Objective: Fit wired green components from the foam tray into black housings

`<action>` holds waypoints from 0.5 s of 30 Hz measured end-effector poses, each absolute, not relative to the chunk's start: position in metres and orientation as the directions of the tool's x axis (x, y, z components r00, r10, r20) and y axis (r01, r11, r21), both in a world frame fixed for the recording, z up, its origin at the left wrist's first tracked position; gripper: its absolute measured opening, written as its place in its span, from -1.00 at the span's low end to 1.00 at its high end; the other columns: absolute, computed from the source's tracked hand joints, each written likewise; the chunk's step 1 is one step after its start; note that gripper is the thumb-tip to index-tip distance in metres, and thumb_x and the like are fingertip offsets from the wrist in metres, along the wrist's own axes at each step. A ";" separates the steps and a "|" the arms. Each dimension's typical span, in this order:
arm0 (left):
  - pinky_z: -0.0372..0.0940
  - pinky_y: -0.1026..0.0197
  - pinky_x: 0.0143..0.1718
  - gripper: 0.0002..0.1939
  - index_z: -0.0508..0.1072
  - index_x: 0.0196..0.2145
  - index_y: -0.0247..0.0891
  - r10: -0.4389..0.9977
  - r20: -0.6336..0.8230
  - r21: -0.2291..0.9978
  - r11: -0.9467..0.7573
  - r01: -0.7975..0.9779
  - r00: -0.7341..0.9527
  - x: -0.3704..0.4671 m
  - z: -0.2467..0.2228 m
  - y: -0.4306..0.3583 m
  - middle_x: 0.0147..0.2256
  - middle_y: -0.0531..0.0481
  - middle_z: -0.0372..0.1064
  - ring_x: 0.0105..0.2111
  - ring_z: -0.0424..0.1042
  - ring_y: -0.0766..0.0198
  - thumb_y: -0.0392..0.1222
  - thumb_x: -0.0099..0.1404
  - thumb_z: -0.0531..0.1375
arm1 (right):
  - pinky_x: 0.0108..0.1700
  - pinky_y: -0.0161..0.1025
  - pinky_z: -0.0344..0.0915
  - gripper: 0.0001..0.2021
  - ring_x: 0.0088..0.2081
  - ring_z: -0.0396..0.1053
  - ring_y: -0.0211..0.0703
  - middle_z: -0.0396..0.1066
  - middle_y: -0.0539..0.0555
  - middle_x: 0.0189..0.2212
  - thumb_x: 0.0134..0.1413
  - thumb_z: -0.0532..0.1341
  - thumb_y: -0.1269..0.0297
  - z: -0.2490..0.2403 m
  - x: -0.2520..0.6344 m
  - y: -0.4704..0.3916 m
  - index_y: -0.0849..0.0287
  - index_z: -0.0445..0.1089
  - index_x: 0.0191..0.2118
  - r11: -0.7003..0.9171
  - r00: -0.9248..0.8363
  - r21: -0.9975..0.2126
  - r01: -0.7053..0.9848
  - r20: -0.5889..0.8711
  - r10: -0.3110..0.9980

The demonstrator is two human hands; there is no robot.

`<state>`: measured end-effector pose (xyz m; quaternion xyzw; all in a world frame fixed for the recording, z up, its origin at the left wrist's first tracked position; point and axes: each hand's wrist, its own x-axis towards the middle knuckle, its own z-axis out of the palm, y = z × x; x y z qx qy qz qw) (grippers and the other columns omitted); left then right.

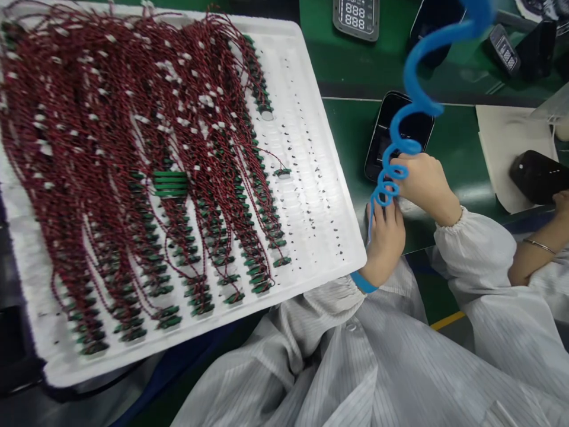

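My left hand [386,242], with a blue band [364,283] at its wrist, is at the near side of the green bench, right of the white foam tray. Its fingers are drawn together around something I cannot make out. My right hand [424,184] meets its fingertips from above, closed and bent down; what it grips is hidden. A blue coiled cord [415,77] hangs in front of both hands. Just beyond them lies a black device [382,139] with a dark glossy face, partly behind the coil.
At the left, the foam tray [311,142] holds rows of green circuit boards [202,299] with red twisted wires [111,118]. Devices with digit displays [356,18] lie at the back. At the right are a white sheet [493,148], a black object [539,178] and another person's arm [540,246].
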<state>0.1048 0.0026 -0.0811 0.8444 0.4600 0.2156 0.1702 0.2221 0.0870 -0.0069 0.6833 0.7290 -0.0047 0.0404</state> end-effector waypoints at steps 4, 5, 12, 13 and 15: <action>0.15 -0.32 0.40 -0.45 0.30 0.36 -0.46 0.860 0.196 0.510 -0.500 0.700 0.471 0.105 -0.080 0.002 0.42 -0.34 0.07 0.43 0.08 -0.24 -0.42 0.46 -0.01 | -0.44 -0.20 0.03 -0.83 -0.45 0.28 -0.16 0.44 0.15 -0.42 0.23 0.18 0.37 -0.007 0.226 0.097 0.23 0.48 -0.37 0.076 -0.072 0.043 0.996 -0.100 0.992; 0.14 -0.33 0.39 -0.45 0.30 0.36 -0.45 0.862 0.194 0.519 -0.496 0.696 0.469 0.105 -0.080 0.002 0.42 -0.34 0.06 0.43 0.08 -0.25 -0.42 0.46 -0.01 | -0.45 -0.21 0.03 -0.83 -0.45 0.27 -0.17 0.44 0.14 -0.42 0.23 0.17 0.40 -0.005 0.226 0.099 0.22 0.47 -0.37 0.077 -0.072 0.047 0.996 -0.116 0.991; 0.15 -0.34 0.39 -0.45 0.29 0.35 -0.51 0.854 0.182 0.563 -0.496 0.661 0.486 0.102 -0.076 0.002 0.43 -0.35 -0.02 0.42 0.06 -0.28 -0.46 0.47 -0.06 | -0.12 -0.10 0.30 -0.84 -0.02 0.42 0.13 0.52 0.19 -0.12 0.19 0.24 0.58 0.013 0.206 0.107 0.27 0.50 -0.17 0.061 -0.050 0.085 0.994 -0.131 0.990; 0.16 -0.33 0.39 -0.45 0.28 0.36 -0.52 0.853 0.181 0.560 -0.499 0.662 0.489 0.102 -0.075 0.002 0.44 -0.35 -0.02 0.42 0.06 -0.29 -0.47 0.47 -0.06 | -0.03 -0.05 0.30 -0.84 0.07 0.39 0.17 0.51 0.19 -0.05 0.20 0.25 0.57 0.013 0.204 0.108 0.29 0.51 -0.14 0.077 -0.072 0.051 0.996 -0.087 0.994; 0.18 -0.33 0.38 -0.45 0.28 0.36 -0.54 0.850 0.174 0.559 -0.502 0.661 0.498 0.101 -0.073 0.002 0.44 -0.36 -0.04 0.41 0.07 -0.30 -0.47 0.47 -0.07 | 0.07 -0.03 0.23 -0.88 0.16 0.35 0.12 0.52 0.13 -0.02 0.24 0.26 0.49 0.010 0.204 0.113 0.33 0.54 -0.15 0.042 -0.041 -0.118 0.992 0.013 0.999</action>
